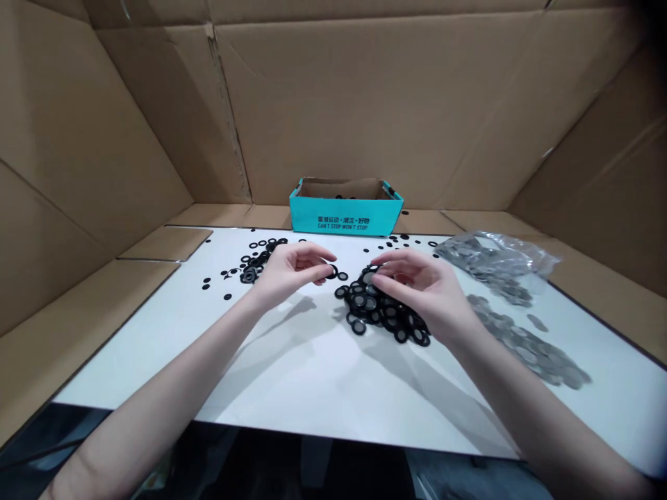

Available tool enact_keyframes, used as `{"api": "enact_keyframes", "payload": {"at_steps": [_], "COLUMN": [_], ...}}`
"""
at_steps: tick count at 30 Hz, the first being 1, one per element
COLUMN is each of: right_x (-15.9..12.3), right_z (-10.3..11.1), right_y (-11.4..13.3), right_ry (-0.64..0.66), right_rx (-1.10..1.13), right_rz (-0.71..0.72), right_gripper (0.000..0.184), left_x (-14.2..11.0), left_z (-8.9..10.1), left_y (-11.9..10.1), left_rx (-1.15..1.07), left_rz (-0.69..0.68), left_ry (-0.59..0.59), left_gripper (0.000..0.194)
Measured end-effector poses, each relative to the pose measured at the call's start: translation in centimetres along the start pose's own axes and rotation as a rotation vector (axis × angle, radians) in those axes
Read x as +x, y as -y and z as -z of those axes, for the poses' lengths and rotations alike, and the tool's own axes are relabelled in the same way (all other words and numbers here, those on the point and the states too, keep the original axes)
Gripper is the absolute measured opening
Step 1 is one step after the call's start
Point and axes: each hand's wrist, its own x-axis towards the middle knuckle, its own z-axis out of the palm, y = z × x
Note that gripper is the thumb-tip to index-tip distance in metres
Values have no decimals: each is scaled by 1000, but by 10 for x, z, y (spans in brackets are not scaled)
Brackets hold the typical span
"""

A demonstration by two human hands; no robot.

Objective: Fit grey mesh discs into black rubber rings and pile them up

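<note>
My left hand (299, 269) pinches a small black ring (332, 271) between thumb and fingertips, above the white tabletop. Across from it my right hand (417, 281) holds a thin grey disc (368, 278) by its edge. Below and partly behind the right hand lies a heap of black rings with grey discs in their centres (388, 312). Loose black rings (255, 264) are piled behind the left hand, some of them hidden by it. To the right, beyond my right wrist, grey discs (526, 340) are spread in a long pile.
A turquoise open box (344, 215) with some black pieces inside stands at the back. At the right rear a clear plastic bag (495, 257) holds more grey discs. Cardboard walls (365, 104) enclose the table (281, 389) at the back and sides.
</note>
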Motion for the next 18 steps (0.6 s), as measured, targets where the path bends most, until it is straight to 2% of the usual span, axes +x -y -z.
{"api": "enact_keyframes", "payload": {"at_steps": [2,5,11,18], "right_x": [1,2,-2,-5], "right_z": [-13,-22,-25,-30], "right_y": [2,1,-6,-8], "right_ry": [51,63,-19,-12], "right_rx": [1,6,7,-32], "right_rz": [44,67,53,80], "right_gripper": [20,20,19,20], "left_x": [-4,-7,-10,-11], "left_z": [-4,-7,-10,-13], "left_y": [-4,-9,-8,0], "left_rx": [-43,-75,-78,-93], "left_rz": [21,28,-20,-21], "left_ry": [52,107,144,161], "left_gripper": [28,27,25,30]}}
